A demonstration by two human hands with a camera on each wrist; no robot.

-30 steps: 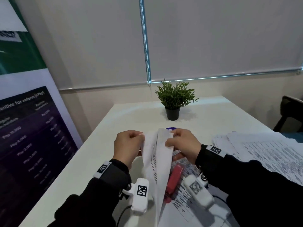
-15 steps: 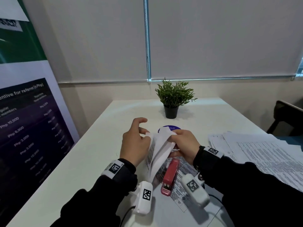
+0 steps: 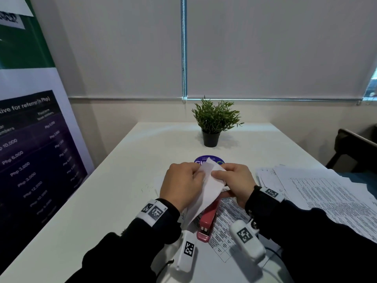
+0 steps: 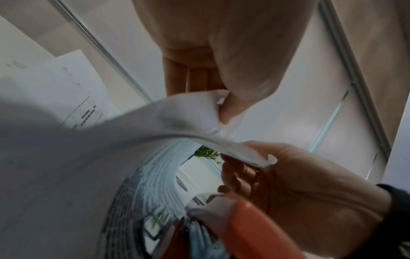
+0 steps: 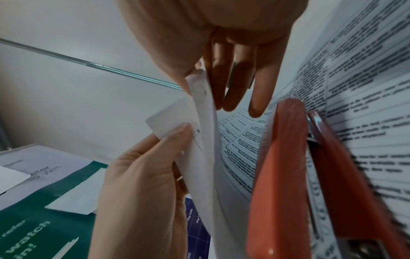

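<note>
Head view: your left hand and right hand meet above the table, and each pinches the top of the paper between thumb and fingers. The paper hangs between them, lifted off the table, and its lower end trails toward 6 o'clock over the stapler. That stapler lies on a printed sheet. From your hands, a plant stands at 12 o'clock, a purple disc shows just past the paper's tip, and a stack lies at 3 o'clock. Left wrist view: your left thumb and fingers clamp the paper's corner at 12 o'clock, while your right hand grips its edge at 4 o'clock, with the stapler at 5 o'clock. Right wrist view: your right thumb and forefinger nip the paper's upper edge at 12 o'clock, with the other fingers spread behind it. Your left thumb presses the same corner from 8 o'clock, and the stapler sits at 4 o'clock on the sheet.
</note>
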